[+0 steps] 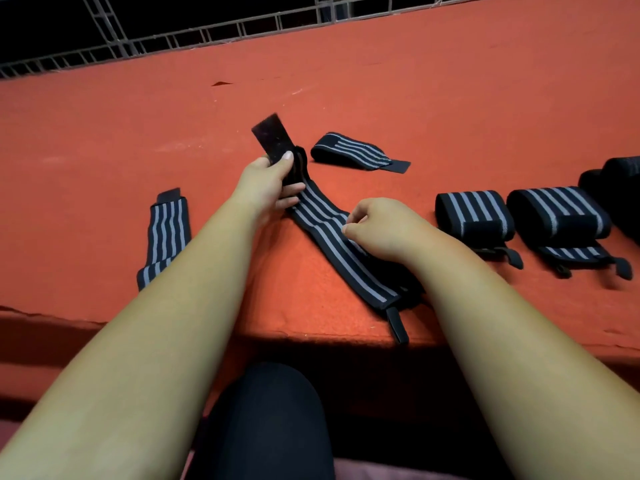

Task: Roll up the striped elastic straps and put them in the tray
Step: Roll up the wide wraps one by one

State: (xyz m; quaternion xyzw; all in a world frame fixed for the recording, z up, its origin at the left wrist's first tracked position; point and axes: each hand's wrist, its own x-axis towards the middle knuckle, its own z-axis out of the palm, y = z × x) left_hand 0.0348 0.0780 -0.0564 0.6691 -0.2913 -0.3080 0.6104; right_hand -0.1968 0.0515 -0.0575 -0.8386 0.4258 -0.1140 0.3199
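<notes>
Likely calling for a tight first turn at one end, keeping the stripes aligned and the band taut while rolling the striped elastic strap, lying slantwise across the red bench with its far tab hanging over the near edge and no tray in sight. Gripping the strap's black fastener end in the left hand, thumb on top, raised just off the bench. Holding the right hand curled low over the strap's middle, whether pinching or merely touching being impossible to tell.

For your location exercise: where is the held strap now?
Head view, centre: the strap runs from the left hand, gripping its black end, past the right hand pinching it, to the near edge of the table.
</notes>
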